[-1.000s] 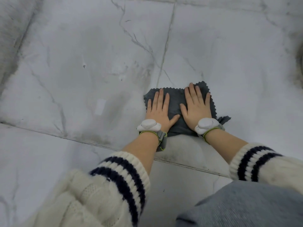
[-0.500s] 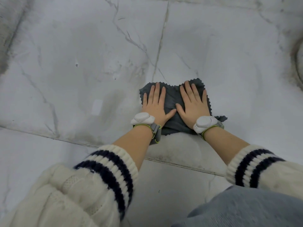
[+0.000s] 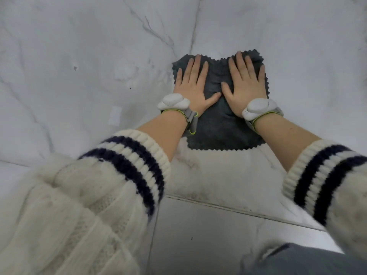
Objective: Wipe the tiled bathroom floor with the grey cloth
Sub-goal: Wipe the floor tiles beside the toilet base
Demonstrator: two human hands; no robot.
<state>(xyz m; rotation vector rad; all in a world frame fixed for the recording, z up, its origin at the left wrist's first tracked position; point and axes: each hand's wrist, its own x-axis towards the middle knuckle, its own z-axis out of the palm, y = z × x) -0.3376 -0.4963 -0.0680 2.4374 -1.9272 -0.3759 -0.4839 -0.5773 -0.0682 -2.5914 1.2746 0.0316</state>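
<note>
The grey cloth (image 3: 220, 132), dark with zigzag-cut edges, lies spread flat on the white marble-look floor tiles (image 3: 89, 56). My left hand (image 3: 193, 84) presses palm-down on its far left part, fingers straight and slightly spread. Beside it, my right hand (image 3: 245, 86) lies flat on the far right part, the two thumbs almost touching. Neither hand curls around the fabric. Both wrists carry white sensor bands, and the cream sleeves with navy stripes are pushed up the forearms.
A vertical grout line (image 3: 195, 22) runs away from the cloth's far edge. A horizontal grout line (image 3: 238, 210) crosses between the cloth and my grey-trousered knee (image 3: 297, 261). Dull smudges (image 3: 190, 163) mark the tile just behind the cloth.
Both hands have slid away from me with the cloth under them. The cloth now lies longer and flatter, with more of it showing behind my wrists. My head has moved closer.
</note>
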